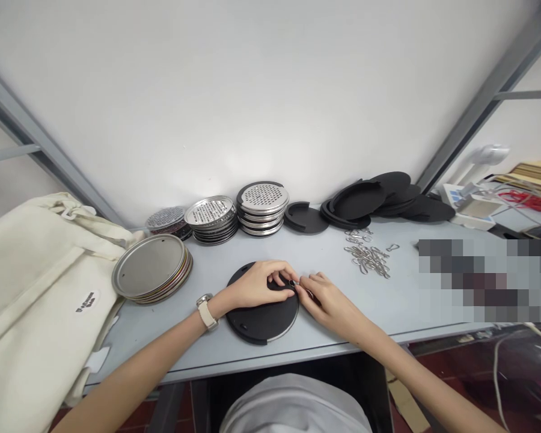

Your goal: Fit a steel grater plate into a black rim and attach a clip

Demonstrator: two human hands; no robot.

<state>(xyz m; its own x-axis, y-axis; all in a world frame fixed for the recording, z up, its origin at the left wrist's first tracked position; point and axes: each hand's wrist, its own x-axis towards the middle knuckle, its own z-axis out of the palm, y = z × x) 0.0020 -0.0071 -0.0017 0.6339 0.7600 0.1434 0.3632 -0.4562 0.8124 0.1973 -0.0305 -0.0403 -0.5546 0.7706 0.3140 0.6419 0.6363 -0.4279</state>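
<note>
A round black disc (264,319) with a silver edge showing at its lower right lies on the table in front of me. My left hand (264,284) rests over its upper part, thumb and index finger closed round a small metal carabiner clip (292,282) at the disc's right edge. From the right, my right hand (327,300) pinches the same clip, its fingertips meeting those of the left. Fingers hide most of the clip, so whether it passes through the disc cannot be seen. A loose pile of similar clips (369,258) lies beyond my right hand.
Along the wall stand stacked perforated metal grater discs (264,198), (210,210) and black round holders (358,201). Flat metal discs (151,264) are stacked at left beside a cream cloth bag (40,300). A white device (471,204) stands at right. The table's front edge (252,367) is close to me.
</note>
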